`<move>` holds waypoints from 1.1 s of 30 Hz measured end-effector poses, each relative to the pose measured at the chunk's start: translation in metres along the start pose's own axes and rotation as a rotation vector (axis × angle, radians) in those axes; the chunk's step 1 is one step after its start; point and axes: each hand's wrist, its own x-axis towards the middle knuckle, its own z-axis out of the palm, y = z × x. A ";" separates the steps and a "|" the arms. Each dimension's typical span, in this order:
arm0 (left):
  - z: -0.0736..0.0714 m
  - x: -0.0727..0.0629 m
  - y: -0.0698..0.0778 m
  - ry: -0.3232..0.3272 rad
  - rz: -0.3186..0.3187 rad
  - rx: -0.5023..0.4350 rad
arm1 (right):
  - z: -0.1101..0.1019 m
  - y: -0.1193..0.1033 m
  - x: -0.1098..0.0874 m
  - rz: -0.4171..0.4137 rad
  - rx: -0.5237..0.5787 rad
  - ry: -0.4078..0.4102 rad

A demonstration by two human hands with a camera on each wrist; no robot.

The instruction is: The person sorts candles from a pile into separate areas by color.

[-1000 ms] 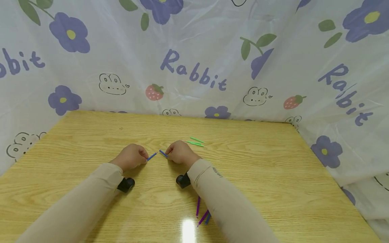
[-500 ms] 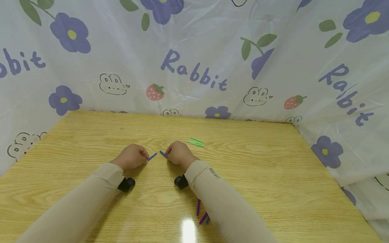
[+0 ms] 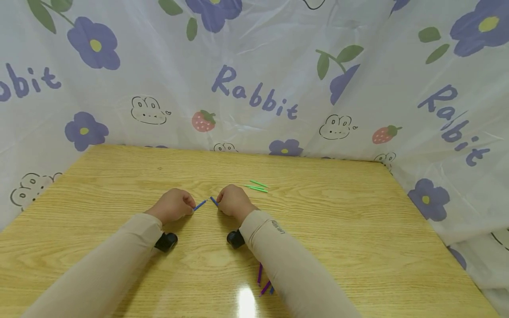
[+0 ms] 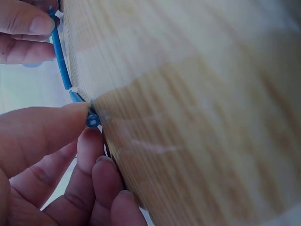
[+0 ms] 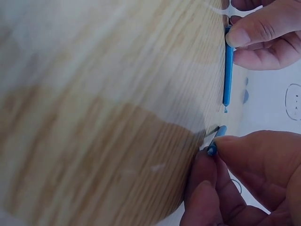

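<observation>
Purple sticks lie nearest the camera on the wooden worktop, partly under the right sleeve. Farther out, the left hand pinches a blue stick between thumb and curled fingers, its free end pointing inward. Just beside it, the right hand pinches a second blue stick in the same way; the two tips sit close but apart above the worktop. Beyond the right hand lie green sticks, then a flower-printed sheet.
</observation>
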 end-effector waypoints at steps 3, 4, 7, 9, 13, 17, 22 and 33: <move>0.000 -0.001 0.000 0.002 0.005 -0.006 | 0.001 0.000 0.001 -0.002 0.006 0.009; 0.000 0.000 0.000 0.001 0.005 -0.009 | 0.002 0.000 0.001 -0.001 0.009 0.010; 0.000 0.000 -0.001 0.002 0.001 -0.012 | 0.002 0.000 0.000 0.000 0.015 0.017; 0.001 0.000 -0.001 0.001 -0.002 -0.013 | 0.002 0.000 0.000 0.001 0.017 0.018; 0.000 0.000 -0.001 0.001 0.002 -0.012 | 0.000 0.001 -0.001 0.004 0.055 0.022; 0.000 -0.001 0.000 0.004 0.013 -0.011 | 0.000 0.003 -0.001 0.019 0.123 0.018; 0.000 -0.001 0.001 0.005 0.015 -0.014 | 0.000 0.007 -0.001 0.032 0.215 0.003; 0.000 -0.002 0.002 0.000 0.009 -0.021 | -0.003 0.012 -0.003 0.012 0.323 -0.036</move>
